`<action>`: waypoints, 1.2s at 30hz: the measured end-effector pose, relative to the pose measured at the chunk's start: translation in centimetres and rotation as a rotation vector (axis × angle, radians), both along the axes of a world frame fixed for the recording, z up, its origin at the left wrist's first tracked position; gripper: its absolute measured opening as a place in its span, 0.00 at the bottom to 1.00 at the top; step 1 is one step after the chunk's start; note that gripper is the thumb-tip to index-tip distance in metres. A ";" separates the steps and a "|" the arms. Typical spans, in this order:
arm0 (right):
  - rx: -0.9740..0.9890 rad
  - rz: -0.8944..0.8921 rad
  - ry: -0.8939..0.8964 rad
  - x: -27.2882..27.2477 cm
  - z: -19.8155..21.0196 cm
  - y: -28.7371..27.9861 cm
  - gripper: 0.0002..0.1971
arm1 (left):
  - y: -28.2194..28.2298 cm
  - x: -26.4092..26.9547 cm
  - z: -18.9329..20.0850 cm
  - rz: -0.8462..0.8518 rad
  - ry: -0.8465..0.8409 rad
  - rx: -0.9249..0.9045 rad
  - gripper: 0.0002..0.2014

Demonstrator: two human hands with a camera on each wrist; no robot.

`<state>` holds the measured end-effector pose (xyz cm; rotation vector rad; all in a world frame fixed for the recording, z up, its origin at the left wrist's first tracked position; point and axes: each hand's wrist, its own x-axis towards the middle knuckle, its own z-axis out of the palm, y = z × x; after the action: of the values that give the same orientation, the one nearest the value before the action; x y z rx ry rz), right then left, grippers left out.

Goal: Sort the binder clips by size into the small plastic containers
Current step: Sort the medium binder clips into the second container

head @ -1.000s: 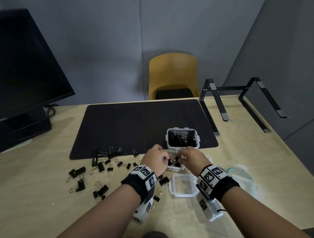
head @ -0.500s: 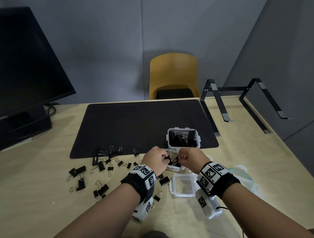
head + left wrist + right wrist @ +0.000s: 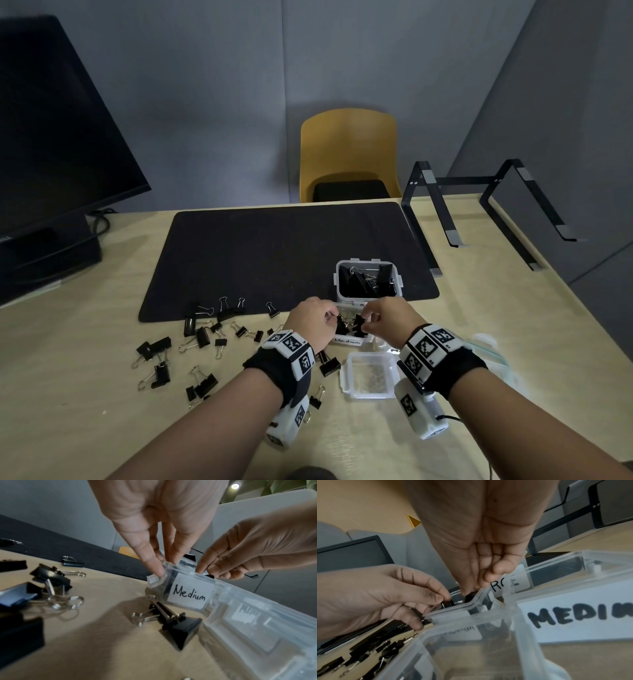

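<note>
Both hands meet over the clear container labelled "Medium" (image 3: 352,337): the left hand (image 3: 313,320) and the right hand (image 3: 388,317) have their fingers curled, each pinching a black binder clip (image 3: 349,325) at the container's open top (whether one clip or two, I cannot tell). Behind it, on the black mat (image 3: 274,253), a second container (image 3: 368,279) holds bigger clips. An open container (image 3: 370,375) sits nearer, between the wrists. Loose clips (image 3: 191,342) lie scattered on the pale wooden worktop (image 3: 85,394) to the left. A dark monitor (image 3: 51,137), a yellow chair (image 3: 347,150) and a black metal stand (image 3: 479,205) ring the worktop, with grey partition walls behind.
</note>
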<state>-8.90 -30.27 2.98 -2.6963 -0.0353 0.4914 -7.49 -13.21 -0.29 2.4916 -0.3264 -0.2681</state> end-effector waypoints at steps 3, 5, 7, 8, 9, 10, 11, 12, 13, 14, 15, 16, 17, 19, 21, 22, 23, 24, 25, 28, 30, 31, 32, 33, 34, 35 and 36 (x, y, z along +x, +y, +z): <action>-0.011 -0.009 0.013 0.0 -0.2 0.1 0.14 | -0.1 -0.1 0.0 -0.002 0.015 0.007 0.10; -0.034 -0.010 0.018 0.0 -0.3 0.2 0.14 | -0.1 -0.1 0.2 -0.023 0.043 0.025 0.12; -0.053 -0.007 0.020 0.0 -0.2 0.3 0.15 | -0.1 -0.1 0.2 -0.051 0.068 0.049 0.14; -0.064 -0.002 0.025 0.0 -0.2 0.4 0.16 | -0.2 -0.1 0.2 -0.058 0.075 0.061 0.15; -0.076 0.004 0.034 0.1 -0.1 0.4 0.16 | -0.2 0.0 0.3 -0.062 0.076 0.072 0.14; -0.084 0.010 0.046 0.1 0.0 0.5 0.16 | -0.3 0.0 0.3 -0.062 0.075 0.080 0.14; -0.093 0.020 0.057 0.1 0.1 0.6 0.16 | -0.4 0.1 0.3 -0.061 0.074 0.081 0.12; -0.104 0.034 0.064 0.1 0.1 0.6 0.16 | -0.4 0.2 0.3 -0.063 0.074 0.078 0.11; -0.116 0.048 0.069 0.1 0.2 0.6 0.16 | -0.5 0.3 0.2 -0.070 0.076 0.076 0.10; -0.121 0.057 0.073 0.0 0.3 0.6 0.16 | -0.4 0.4 0.2 -0.077 0.079 0.075 0.09; -0.110 0.060 0.078 0.0 0.3 0.6 0.17 | -0.4 0.5 0.2 -0.084 0.082 0.075 0.09; -0.086 0.056 0.083 -0.1 0.4 0.5 0.18 | -0.3 0.6 0.1 -0.088 0.083 0.072 0.08; -0.061 0.051 0.085 -0.2 0.4 0.4 0.20 | -0.2 0.7 0.1 -0.092 0.081 0.069 0.08; -0.047 0.046 0.077 -0.3 0.4 0.3 0.22 | -0.2 0.8 0.0 -0.098 0.068 0.062 0.08; -0.060 0.052 0.066 -0.2 0.3 0.3 0.21 | -0.3 1.0 -0.2 -0.099 0.055 0.057 0.09; -0.062 0.049 0.064 -0.2 0.2 0.3 0.21 | -0.4 1.1 -0.2 -0.096 0.048 0.056 0.09; -0.058 0.042 0.064 -0.1 0.2 0.2 0.20 | -0.5 1.1 -0.2 -0.093 0.040 0.054 0.10; -0.051 0.031 0.062 0.0 0.2 0.1 0.20 | -0.6 1.2 -0.1 -0.090 0.032 0.055 0.10; -0.047 0.019 0.056 0.1 0.3 -0.1 0.20 | -0.6 1.3 0.0 -0.091 0.021 0.062 0.10; -0.057 -0.005 0.031 0.3 0.8 -0.5 0.19 | -0.8 1.4 0.3 -0.110 -0.006 0.109 0.11; -0.066 -0.012 0.015 0.5 1.0 -0.6 0.18 | -0.9 1.4 0.3 -0.115 -0.005 0.128 0.10; -0.067 -0.014 0.011 0.5 1.1 -0.6 0.18 | -0.9 1.4 0.3 -0.112 -0.003 0.122 0.08; -0.066 -0.014 0.007 0.5 1.1 -0.6 0.18 | -0.9 1.4 0.3 -0.108 -0.001 0.107 0.07; -0.063 -0.016 0.003 0.5 1.0 -0.5 0.18 | -0.9 1.3 0.2 -0.104 0.000 0.091 0.06; -0.059 -0.020 -0.004 0.5 0.9 -0.5 0.18 | -0.9 1.2 0.2 -0.100 0.006 0.078 0.05; -0.053 -0.027 -0.013 0.4 0.8 -0.5 0.18 | -0.8 1.2 0.2 -0.096 0.015 0.071 0.05; -0.046 -0.031 -0.022 0.3 0.7 -0.5 0.18 | -0.8 1.1 0.1 -0.093 0.027 0.069 0.06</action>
<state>-8.63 -30.73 3.72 -2.7426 0.0123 0.4585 -6.37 -14.05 -0.19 2.5418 -0.4288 -0.3562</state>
